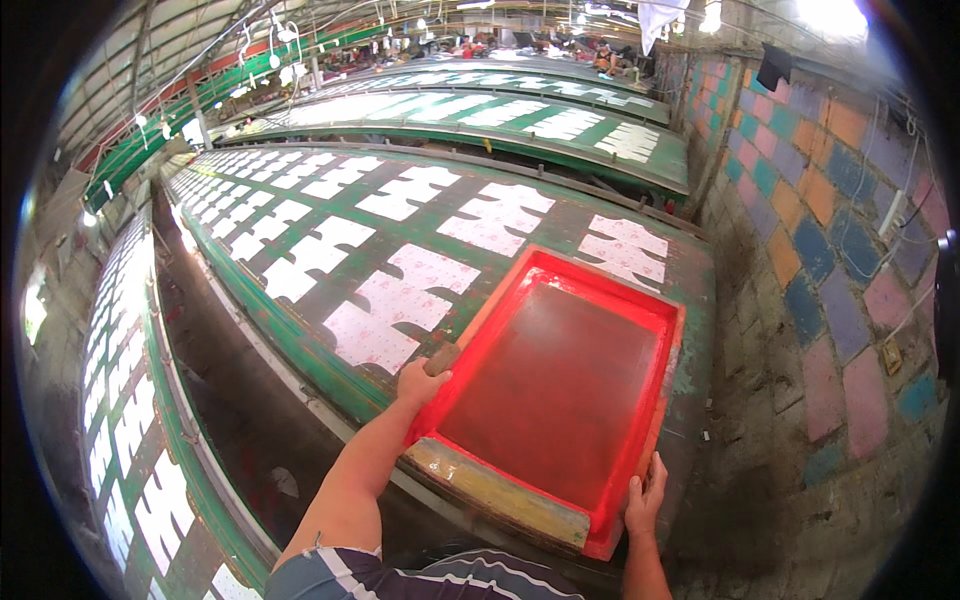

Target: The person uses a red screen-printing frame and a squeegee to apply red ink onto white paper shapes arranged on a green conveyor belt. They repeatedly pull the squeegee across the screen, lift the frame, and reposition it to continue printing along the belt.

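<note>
A large screen printing frame [550,375] with bright red inner sides and a dull red-brown mesh lies tilted across the near end of the long green table [395,212]. My left hand [420,382] is closed at the frame's left side, by a small brown block [441,359] on that edge. At the lower right corner, my right hand [645,495] grips the outer side, its thumb and fingers partly showing. A worn yellowish strip [500,492] runs along the frame's near edge. White printed fabric pieces [405,300] lie flat in rows beyond the frame.
More long tables with white pieces stand at the left [130,400] and farther back [480,112]. A dark gap [225,350] separates my table from the left one. On the right rises a wall of coloured blocks [825,250] with hanging cables.
</note>
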`<state>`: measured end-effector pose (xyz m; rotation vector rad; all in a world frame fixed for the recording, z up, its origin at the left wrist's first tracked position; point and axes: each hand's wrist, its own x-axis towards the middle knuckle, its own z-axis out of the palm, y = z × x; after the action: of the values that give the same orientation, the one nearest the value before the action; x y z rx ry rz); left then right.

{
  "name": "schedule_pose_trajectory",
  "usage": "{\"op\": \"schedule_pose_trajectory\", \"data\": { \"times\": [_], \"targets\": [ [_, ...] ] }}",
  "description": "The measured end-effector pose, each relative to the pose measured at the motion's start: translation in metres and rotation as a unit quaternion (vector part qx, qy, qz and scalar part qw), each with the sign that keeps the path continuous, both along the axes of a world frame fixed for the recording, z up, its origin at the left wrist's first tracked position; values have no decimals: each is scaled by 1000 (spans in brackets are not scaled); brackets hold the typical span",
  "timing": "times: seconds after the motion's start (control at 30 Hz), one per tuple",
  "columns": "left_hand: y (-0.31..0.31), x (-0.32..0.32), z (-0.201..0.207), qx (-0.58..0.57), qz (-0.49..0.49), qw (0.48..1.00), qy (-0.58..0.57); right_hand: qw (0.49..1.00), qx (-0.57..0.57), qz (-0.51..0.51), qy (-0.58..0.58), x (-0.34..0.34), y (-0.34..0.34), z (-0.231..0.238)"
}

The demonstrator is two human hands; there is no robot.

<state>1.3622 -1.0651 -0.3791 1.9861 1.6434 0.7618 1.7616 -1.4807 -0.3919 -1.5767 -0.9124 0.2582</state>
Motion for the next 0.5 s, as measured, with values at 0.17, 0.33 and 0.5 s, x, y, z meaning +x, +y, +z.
{"op": "schedule_pose_trajectory", "data": {
  "times": [0.17, 0.33, 0.5],
  "targets": [
    [2, 4, 0, -11, 11, 1000, 19, 990, 66, -27, 120, -1, 3, -16],
    [-4, 5, 4, -11, 3, 1000, 4, 978, 63, -90, 175, 2, -5, -16],
    [-1, 5, 8, -26, 16, 999, 20, 964, 73, -56, 248, 2, -2, 16]
  ]
}}
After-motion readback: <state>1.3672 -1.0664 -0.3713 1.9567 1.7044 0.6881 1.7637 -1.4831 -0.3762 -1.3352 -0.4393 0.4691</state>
